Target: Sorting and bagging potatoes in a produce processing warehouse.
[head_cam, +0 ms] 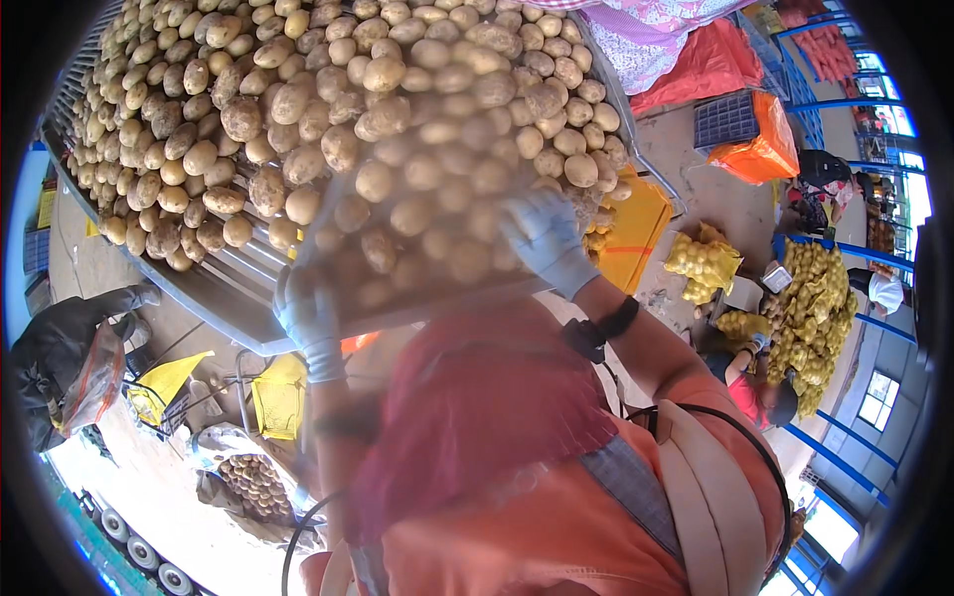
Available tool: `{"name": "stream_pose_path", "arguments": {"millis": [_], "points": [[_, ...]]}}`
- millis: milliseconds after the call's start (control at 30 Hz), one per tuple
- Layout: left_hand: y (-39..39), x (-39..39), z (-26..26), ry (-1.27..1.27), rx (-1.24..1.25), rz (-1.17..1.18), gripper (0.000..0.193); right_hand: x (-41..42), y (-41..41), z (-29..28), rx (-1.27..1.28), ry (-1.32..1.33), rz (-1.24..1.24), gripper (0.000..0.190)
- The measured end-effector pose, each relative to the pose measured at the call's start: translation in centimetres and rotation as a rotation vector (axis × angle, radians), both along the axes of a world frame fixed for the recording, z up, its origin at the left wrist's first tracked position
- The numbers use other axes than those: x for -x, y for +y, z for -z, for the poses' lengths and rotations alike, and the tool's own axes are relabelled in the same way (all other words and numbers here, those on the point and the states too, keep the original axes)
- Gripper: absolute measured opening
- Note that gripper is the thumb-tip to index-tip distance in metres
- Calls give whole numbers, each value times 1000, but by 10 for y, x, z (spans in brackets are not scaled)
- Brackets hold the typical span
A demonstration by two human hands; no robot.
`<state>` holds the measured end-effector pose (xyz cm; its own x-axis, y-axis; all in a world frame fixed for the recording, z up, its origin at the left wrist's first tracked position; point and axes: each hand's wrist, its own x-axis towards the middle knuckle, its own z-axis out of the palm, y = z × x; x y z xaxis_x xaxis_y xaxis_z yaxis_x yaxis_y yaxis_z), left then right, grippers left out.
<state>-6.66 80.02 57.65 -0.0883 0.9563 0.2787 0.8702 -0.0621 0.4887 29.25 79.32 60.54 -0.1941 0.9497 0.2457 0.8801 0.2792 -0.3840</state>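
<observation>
Many potatoes [287, 104] are heaped on a metal slatted sorting table [238, 268] before me. My left hand [307, 316], in a pale blue glove, rests at the table's near rim, left of the middle. My right hand [548, 242], gloved alike, lies over the right near part of the heap with its fingers spread towards the potatoes. No potato shows clearly in either hand. A hazy blur over the middle of the view hides detail between the hands.
Yellow mesh bags of potatoes [700, 264] stand on the floor at right, near an orange-covered crate [760, 141]. A person in dark clothes [52, 357] is at far left. Another person in red [749, 398] is beside piled yellow bags [812, 320]. Yellow sacks [279, 395] hang below the table.
</observation>
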Motion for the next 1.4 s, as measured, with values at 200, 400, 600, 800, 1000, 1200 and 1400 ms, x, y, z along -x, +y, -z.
{"name": "stream_pose_path", "arguments": {"millis": [200,400,600,800,1000,1200,1400], "points": [[4,-29,-9,-479,117,98,26,85,14,45,146,-260,-184,25],[-13,-88,-53,-1545,736,97,46,70,35,-18,276,406,-198,44],[-22,-87,-21,-1430,863,327,47,-15,125,23,100,-199,273,29],[-3,-91,-6,-2042,972,131,50,-15,99,16,435,-187,278,39],[1,-100,14,-1264,598,211,58,43,21,-22,332,455,239,36],[-14,-97,16,-1517,584,-157,60,-39,35,-10,248,117,359,30],[-1,-109,-3,-1647,818,-117,58,-63,65,22,448,-110,423,33]]}}
